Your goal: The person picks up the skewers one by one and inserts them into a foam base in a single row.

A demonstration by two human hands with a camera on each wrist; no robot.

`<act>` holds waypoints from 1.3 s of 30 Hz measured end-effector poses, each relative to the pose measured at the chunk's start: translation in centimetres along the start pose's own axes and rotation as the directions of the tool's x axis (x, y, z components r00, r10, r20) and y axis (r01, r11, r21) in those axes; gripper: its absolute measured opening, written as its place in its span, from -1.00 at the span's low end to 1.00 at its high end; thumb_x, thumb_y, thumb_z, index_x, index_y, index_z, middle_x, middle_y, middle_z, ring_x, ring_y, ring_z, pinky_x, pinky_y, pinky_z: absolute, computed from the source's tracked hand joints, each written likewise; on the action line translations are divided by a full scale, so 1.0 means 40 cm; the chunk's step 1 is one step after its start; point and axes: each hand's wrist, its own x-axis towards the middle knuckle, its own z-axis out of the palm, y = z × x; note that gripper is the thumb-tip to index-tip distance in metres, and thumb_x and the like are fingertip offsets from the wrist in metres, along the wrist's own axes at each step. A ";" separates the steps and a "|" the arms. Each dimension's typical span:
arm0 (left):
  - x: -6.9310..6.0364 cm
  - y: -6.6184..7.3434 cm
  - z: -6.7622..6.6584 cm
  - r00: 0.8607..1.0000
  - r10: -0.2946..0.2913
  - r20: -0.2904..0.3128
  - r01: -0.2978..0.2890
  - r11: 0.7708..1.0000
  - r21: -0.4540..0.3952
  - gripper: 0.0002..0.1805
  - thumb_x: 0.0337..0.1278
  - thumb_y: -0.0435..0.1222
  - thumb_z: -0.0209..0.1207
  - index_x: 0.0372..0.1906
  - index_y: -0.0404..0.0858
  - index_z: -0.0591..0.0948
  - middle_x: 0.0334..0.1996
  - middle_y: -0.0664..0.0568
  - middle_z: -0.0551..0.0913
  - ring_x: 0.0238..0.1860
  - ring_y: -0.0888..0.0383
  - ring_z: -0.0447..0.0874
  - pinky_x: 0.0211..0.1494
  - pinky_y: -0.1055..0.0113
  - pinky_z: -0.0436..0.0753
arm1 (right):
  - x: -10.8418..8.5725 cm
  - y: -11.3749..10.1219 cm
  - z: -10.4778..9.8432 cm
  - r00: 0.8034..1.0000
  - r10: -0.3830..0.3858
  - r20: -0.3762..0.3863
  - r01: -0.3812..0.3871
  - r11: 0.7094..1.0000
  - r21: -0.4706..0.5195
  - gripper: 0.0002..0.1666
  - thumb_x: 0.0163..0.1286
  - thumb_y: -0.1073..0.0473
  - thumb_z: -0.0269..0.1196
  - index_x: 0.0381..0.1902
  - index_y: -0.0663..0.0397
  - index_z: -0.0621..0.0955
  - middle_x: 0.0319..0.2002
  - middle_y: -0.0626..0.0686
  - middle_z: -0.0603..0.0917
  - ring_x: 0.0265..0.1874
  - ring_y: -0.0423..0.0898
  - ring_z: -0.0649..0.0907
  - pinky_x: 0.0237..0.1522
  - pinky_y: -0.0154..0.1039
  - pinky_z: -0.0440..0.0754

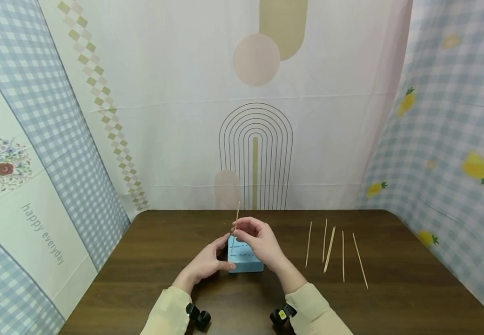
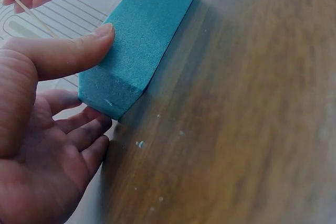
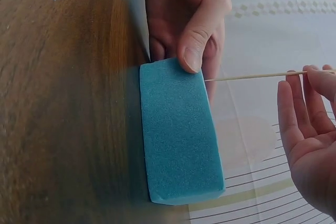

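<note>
A light blue block (image 1: 248,266), foam by its look, sits on the table with rows of small dark marks on its top. My left hand (image 1: 208,261) grips its left end, the thumb (image 2: 86,51) pressing the near face and the fingers round the end. Above the block, my right hand (image 1: 263,242) pinches a thin wooden stick (image 3: 247,76) between thumb and fingertips. The stick stands nearly upright, its lower end at the left part of the block's top. Whether that tip is inside the block or only touching, I cannot tell.
Several thin wooden sticks (image 1: 343,257) lie apart on the brown table (image 1: 158,251) to the right, two of them close together. Tiny blue crumbs (image 2: 139,144) dot the wood near the block. Patterned cloths (image 1: 175,139) hang behind and at both sides.
</note>
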 end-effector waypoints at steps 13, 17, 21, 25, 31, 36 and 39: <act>0.004 -0.005 0.003 1.000 0.013 0.003 -0.013 1.000 0.008 0.12 0.11 -0.28 0.55 0.71 -0.31 0.17 0.64 -0.30 0.22 0.62 -0.31 0.17 0.59 -0.29 0.19 | -0.002 0.002 0.001 1.000 0.024 0.007 -0.024 1.000 -0.010 -0.71 0.55 0.27 0.35 0.17 0.16 0.71 0.07 0.23 0.77 0.06 0.10 0.76 0.08 -0.12 0.77; 0.004 -0.004 0.002 1.000 0.018 0.003 -0.018 1.000 0.005 0.12 0.10 -0.29 0.55 0.71 -0.29 0.18 0.64 -0.29 0.22 0.62 -0.31 0.18 0.59 -0.28 0.20 | -0.004 0.001 0.003 0.999 0.033 0.007 -0.033 0.999 -0.019 -0.71 0.55 0.26 0.36 0.17 0.15 0.71 0.06 0.23 0.77 0.05 0.08 0.76 0.08 -0.13 0.76; 0.000 -0.001 0.002 1.000 0.023 0.002 -0.023 1.000 -0.001 0.11 0.11 -0.29 0.55 0.71 -0.24 0.19 0.65 -0.26 0.23 0.62 -0.29 0.18 0.59 -0.28 0.21 | -0.005 0.004 0.004 0.999 0.039 0.006 -0.039 0.999 -0.027 -0.72 0.54 0.25 0.36 0.16 0.14 0.71 0.07 0.24 0.77 0.03 0.02 0.76 0.07 -0.15 0.76; -0.004 0.003 0.002 1.000 0.022 -0.001 -0.022 1.000 -0.007 0.10 0.11 -0.29 0.55 0.72 -0.20 0.21 0.64 -0.24 0.24 0.62 -0.28 0.19 0.58 -0.31 0.21 | -0.008 0.008 0.008 0.999 0.044 0.000 -0.044 0.998 -0.045 -0.72 0.53 0.24 0.38 0.14 0.15 0.72 0.06 0.22 0.77 0.00 -0.03 0.76 0.05 -0.18 0.77; -0.005 0.001 0.003 1.000 0.024 -0.002 -0.024 1.000 -0.012 0.10 0.11 -0.29 0.54 0.71 -0.22 0.21 0.64 -0.24 0.24 0.62 -0.28 0.19 0.58 -0.29 0.21 | -0.010 0.014 0.013 0.999 0.051 -0.006 -0.051 0.996 -0.076 -0.73 0.52 0.23 0.39 0.12 0.15 0.72 0.03 0.18 0.78 -0.04 0.01 0.77 0.02 -0.18 0.77; -0.002 -0.003 0.004 1.000 0.023 0.000 -0.023 1.000 -0.011 0.11 0.10 -0.29 0.54 0.71 -0.27 0.20 0.64 -0.26 0.23 0.62 -0.29 0.19 0.59 -0.27 0.22 | -0.010 0.017 0.016 0.998 0.058 -0.003 -0.058 0.995 -0.086 -0.72 0.51 0.23 0.40 0.12 0.17 0.72 0.03 0.18 0.78 -0.03 0.03 0.77 0.00 -0.22 0.77; -0.001 -0.006 0.004 1.000 0.024 0.000 -0.024 1.000 -0.007 0.11 0.10 -0.29 0.55 0.70 -0.29 0.20 0.64 -0.28 0.23 0.62 -0.30 0.19 0.59 -0.27 0.22 | -0.010 0.019 0.015 0.998 0.063 -0.002 -0.063 0.994 -0.093 -0.71 0.51 0.22 0.40 0.13 0.18 0.72 0.03 0.15 0.78 -0.03 0.01 0.76 0.00 -0.23 0.77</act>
